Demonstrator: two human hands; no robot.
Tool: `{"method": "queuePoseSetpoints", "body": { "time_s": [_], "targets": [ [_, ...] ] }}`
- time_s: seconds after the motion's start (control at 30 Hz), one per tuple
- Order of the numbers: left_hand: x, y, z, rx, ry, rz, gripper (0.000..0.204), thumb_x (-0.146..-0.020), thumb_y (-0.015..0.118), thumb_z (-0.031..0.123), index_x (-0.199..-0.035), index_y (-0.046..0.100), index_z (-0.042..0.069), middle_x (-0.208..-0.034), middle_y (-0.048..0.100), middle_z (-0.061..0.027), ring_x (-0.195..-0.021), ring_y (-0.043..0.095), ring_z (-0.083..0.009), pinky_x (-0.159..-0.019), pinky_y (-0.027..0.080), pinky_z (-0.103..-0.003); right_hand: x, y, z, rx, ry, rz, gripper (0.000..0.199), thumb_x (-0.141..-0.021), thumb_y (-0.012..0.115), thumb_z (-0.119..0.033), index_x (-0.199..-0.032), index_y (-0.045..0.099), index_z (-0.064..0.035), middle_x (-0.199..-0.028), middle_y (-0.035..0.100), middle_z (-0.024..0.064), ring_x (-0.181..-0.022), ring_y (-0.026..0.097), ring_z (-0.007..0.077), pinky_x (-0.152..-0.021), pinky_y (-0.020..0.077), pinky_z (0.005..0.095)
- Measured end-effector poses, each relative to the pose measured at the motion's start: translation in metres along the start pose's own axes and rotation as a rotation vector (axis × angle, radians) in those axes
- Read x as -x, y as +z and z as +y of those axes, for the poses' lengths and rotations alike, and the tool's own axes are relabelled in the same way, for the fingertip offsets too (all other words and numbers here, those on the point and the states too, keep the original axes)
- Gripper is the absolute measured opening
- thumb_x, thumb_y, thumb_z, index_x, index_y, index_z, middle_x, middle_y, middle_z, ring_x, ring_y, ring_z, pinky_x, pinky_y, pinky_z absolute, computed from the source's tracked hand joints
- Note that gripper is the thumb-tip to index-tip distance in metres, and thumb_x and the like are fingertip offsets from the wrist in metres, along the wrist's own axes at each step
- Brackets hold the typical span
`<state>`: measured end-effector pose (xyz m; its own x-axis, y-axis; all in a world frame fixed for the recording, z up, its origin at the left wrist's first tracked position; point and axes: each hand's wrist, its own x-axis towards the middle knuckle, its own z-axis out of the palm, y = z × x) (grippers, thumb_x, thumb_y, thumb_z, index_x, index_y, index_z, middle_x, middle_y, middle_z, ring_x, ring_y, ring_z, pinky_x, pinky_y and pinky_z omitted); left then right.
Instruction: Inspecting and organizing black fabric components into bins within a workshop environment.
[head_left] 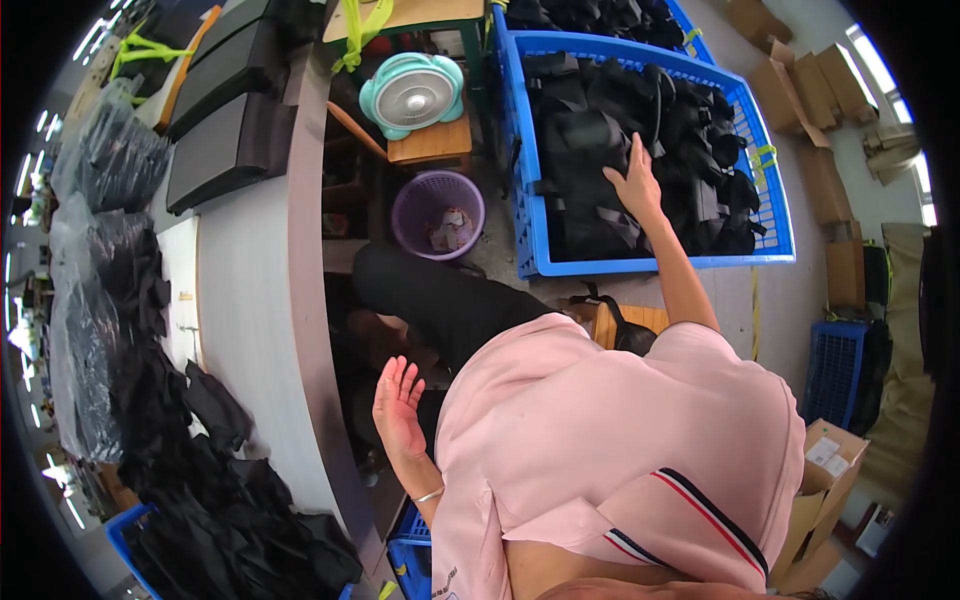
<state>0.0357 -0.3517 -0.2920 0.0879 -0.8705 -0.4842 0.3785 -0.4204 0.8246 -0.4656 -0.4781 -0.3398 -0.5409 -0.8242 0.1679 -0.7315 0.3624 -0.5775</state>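
Note:
My right hand point(638, 187) reaches over a blue plastic crate point(650, 266), thumb and fingers apart, with nothing gripped. Black strapped fabric pieces point(590, 140) fill that crate. The hand is right at the pile; whether it touches the fabric I cannot tell. My left hand point(400, 410) is raised beside the edge of the long grey table point(255, 290), palm up and fingers stretched out, holding nothing. A bracelet circles the left wrist.
A turquoise fan point(412, 95) stands on a wooden stool point(430, 143). Below it is a purple basket point(437, 185) with scraps inside. Black padded cases point(235, 150) and black cloth point(225, 510) lie on the left. Cardboard boxes point(825, 460) stand at the right.

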Motion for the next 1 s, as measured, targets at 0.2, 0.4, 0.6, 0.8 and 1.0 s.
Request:
{"method": "queuePoseSetpoints", "body": {
  "time_s": [0.2, 0.4, 0.6, 0.8, 1.0],
  "targets": [
    [0.003, -0.002, -0.003, -0.018, -0.069, 0.087, 0.042, -0.101, 0.058, 0.027, -0.134, 0.057, 0.001, -0.132, 0.062, -0.0123, -0.116, 0.062, -0.0216, -0.092, 0.052, -0.033, 0.045, 0.126, 0.078, 0.168, -0.275, -0.495, 0.106, -0.074, 0.083, -0.024, -0.158, 0.018, -0.0315, -0.158, 0.016, 0.0315, -0.141, 0.025, 0.0558, -0.115, 0.0253, 0.0622],
    [-0.014, -0.007, 0.013, -0.037, 0.127, 0.095, 0.036, -0.1, 0.061, 0.022, -0.127, 0.062, -0.001, -0.123, 0.066, -0.0105, -0.108, 0.065, -0.0169, -0.088, 0.054, -0.029, 0.009, 0.211, 0.19, 0.527, -0.164, -0.666, 0.06, -0.09, 0.052, -0.047, -0.146, 0.045, -0.0278, -0.162, 0.019, 0.0204, -0.147, 0.008, 0.0482, -0.104, 0.0224, 0.0651],
    [-0.013, -0.125, 0.072, -0.583, 0.73, 1.01, 0.018, -0.096, 0.061, 0.009, -0.109, 0.069, -0.001, -0.103, 0.07, -0.0086, -0.095, 0.065, -0.018, -0.087, 0.05, -0.029, 0.009, 0.125, 0.005, 0.511, -0.055, -1.015, 0.073, -0.079, 0.074, -0.032, -0.142, 0.048, -0.0072, -0.122, 0.065, 0.0256, -0.113, 0.061, 0.0455, -0.097, 0.0509, 0.0476],
    [-0.059, -0.18, 0.171, -1.138, 0.993, 1.238, 0.036, -0.084, 0.072, 0.008, -0.118, 0.063, 0.002, -0.122, 0.064, -0.0121, -0.122, 0.054, -0.0319, -0.104, 0.041, -0.043, 0.033, 0.075, -0.124, 0.757, -0.395, -0.763, 0.042, -0.088, 0.069, -0.036, -0.107, 0.068, 0.0014, -0.1, 0.069, 0.0261, -0.096, 0.067, 0.0418, -0.082, 0.0529, 0.0505],
    [-0.105, -0.251, 0.177, -1.336, 0.574, 1.091, 0.035, -0.083, 0.074, 0.015, -0.114, 0.065, 0.004, -0.114, 0.066, -0.0153, -0.11, 0.058, -0.034, -0.102, 0.039, -0.047, 0.11, 0.087, -0.262, 0.276, -1.006, -0.723, 0.038, -0.089, 0.067, -0.025, -0.119, 0.061, -0.0028, -0.096, 0.07, 0.0191, -0.088, 0.069, 0.0355, -0.073, 0.0555, 0.0441]
  ]
}}
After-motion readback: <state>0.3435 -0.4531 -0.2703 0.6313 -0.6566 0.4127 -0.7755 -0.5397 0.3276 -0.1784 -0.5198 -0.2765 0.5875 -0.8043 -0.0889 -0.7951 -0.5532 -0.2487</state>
